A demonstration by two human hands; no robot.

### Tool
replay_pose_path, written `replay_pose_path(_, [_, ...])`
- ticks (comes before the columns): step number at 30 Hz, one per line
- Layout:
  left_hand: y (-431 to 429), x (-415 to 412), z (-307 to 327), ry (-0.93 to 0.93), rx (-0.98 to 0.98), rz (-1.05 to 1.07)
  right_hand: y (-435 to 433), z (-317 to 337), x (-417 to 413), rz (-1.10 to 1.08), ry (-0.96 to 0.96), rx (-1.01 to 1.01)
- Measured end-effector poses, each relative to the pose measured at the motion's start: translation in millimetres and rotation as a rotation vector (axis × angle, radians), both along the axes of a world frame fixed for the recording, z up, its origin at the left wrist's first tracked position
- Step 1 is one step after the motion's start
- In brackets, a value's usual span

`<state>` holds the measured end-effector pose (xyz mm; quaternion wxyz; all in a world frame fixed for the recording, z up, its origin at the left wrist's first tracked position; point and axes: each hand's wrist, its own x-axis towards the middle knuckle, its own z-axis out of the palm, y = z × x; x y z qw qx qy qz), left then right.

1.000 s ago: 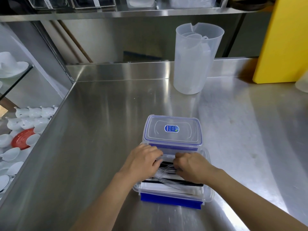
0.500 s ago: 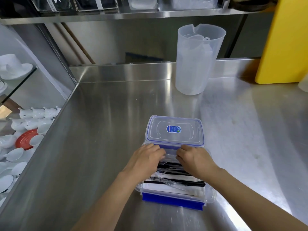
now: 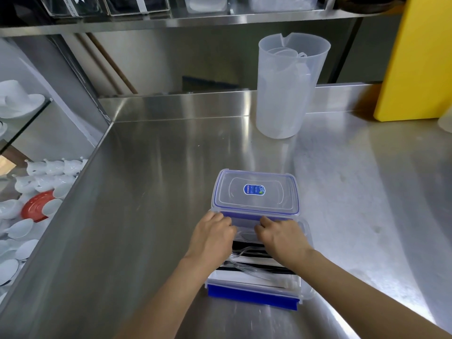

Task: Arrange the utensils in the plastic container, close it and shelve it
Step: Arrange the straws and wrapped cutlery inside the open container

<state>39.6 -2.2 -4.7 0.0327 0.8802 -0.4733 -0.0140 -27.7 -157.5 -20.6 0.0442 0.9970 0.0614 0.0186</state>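
Note:
A clear plastic container [image 3: 307, 285] with a blue front clip [image 3: 252, 298] stands open on the steel counter, near me. Clear plastic forks and black-and-white wrapped utensils [image 3: 247, 264] lie across it. Its lid [image 3: 254, 192], clear with a blue seal and a blue sticker, lies flat just behind it. My left hand [image 3: 212, 237] and my right hand [image 3: 281, 237] are side by side over the container's far end. The fingers of both curl onto the lid's near edge. The fingertips are hidden under the knuckles.
A frosted plastic pitcher [image 3: 288, 89] with a smaller jug inside stands at the back of the counter. A yellow board [image 3: 415, 57] leans at the back right. A steel shelf [image 3: 171, 23] with bins runs overhead. White crockery [image 3: 49, 167] and a red plate [image 3: 36, 206] sit below left.
Both hands have moved off the utensils in the middle of the container to its far end, onto the lid's near edge. Lid and container have not moved.

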Motion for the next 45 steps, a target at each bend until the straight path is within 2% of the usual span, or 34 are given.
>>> replay_pose_path(5, [4, -1, -1, 0.079, -0.093, 0.031, 1, -2, 1, 0.024, -0.020, -0.003])
replay_pose_path(11, [4, -2, 5, 0.070, 0.014, -0.031, 0, -5, 2, 0.014, -0.040, -0.014])
replay_pose_path(22, [17, -6, 12, 0.032, -0.016, -0.070, 4, -7, -2, 0.027, -0.029, -0.117])
replay_pose_path(28, [12, -8, 10, 0.025, -0.043, 0.073, 3, -4, 0, 0.008, -0.075, -0.064])
replay_pose_path(31, [7, -8, 11, 0.034, -0.098, 0.129, 5, 0, -1, -0.001, -0.158, 0.026])
replay_pose_path(34, [9, -8, 7, 0.099, -0.177, 0.161, 3, 5, -1, -0.087, -0.310, 0.315])
replay_pose_path(36, [11, -7, 2, 0.138, -0.241, 0.206, 0, 6, -2, -0.073, -0.324, 0.495])
replay_pose_path(41, [7, -3, 0, 0.132, -0.254, 0.212, -1, 3, -5, 0.076, -0.139, 0.362])
replay_pose_path(45, [7, 0, -4, 0.165, -0.272, 0.181, 0, 3, -5, 0.171, -0.148, 0.209])
